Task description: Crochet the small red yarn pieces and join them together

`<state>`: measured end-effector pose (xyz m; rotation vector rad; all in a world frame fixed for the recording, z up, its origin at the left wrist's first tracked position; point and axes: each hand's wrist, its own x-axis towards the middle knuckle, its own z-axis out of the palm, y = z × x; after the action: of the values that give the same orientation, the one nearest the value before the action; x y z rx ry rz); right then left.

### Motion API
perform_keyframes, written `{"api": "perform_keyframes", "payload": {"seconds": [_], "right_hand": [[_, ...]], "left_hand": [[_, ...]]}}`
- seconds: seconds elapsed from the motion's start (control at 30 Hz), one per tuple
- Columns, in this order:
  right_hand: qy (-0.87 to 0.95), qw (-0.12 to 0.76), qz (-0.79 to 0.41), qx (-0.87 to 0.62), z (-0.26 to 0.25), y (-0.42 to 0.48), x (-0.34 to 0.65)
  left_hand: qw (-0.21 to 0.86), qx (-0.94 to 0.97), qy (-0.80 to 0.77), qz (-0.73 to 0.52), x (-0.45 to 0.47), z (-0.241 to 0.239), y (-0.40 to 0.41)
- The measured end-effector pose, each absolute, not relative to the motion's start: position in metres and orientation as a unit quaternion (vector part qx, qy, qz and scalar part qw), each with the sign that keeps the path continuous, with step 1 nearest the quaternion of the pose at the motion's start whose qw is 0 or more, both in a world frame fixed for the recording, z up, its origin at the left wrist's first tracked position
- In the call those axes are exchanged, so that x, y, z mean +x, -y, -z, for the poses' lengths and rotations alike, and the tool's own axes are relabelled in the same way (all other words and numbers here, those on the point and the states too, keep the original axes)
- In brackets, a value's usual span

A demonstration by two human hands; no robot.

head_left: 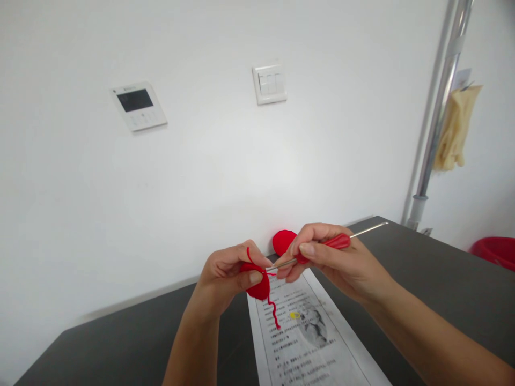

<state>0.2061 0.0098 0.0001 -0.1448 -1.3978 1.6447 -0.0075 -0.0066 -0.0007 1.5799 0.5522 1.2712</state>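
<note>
My left hand (227, 271) is closed in a pinch on a small red crocheted piece (259, 287), from which a red yarn tail (274, 313) hangs down. My right hand (330, 260) is closed on a crochet hook (336, 242) with a red grip and a metal shaft; its tip meets the red piece between my hands. Behind my fingers lies a second red crocheted piece (282, 240) at the back of the table, near the wall. Under my hands lies a printed instruction sheet (309, 338) with a small yellow ring (295, 315) on it.
The dark grey table (422, 279) runs up to a white wall with a control panel (139, 105) and a light switch (269, 84). A metal pole (436, 123) stands at the right with a cream cloth (456, 128) hanging. A red basin (494, 251) sits far right.
</note>
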Motion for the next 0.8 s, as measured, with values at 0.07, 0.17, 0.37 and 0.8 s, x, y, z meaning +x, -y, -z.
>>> {"api": "perform_keyframes", "payload": {"seconds": [0.07,0.17,0.37,0.8], "right_hand": [[0.571,0.468,-0.67,-0.075,-0.002,-0.01,0.207],[0.536,0.458,-0.706,-0.067,0.0,-0.014,0.205],[0.398,0.45,-0.799,-0.005,0.019,-0.029,0.185],[0.312,0.491,-0.812,0.041,0.033,-0.027,0.167]], "left_hand": [[0.49,0.663,-0.238,-0.514,-0.01,0.002,0.004],[0.493,0.655,-0.239,-0.52,-0.009,0.004,0.001],[0.529,0.573,-0.223,-0.585,0.008,0.006,-0.002],[0.621,0.48,-0.203,-0.585,0.02,0.005,-0.001]]}}
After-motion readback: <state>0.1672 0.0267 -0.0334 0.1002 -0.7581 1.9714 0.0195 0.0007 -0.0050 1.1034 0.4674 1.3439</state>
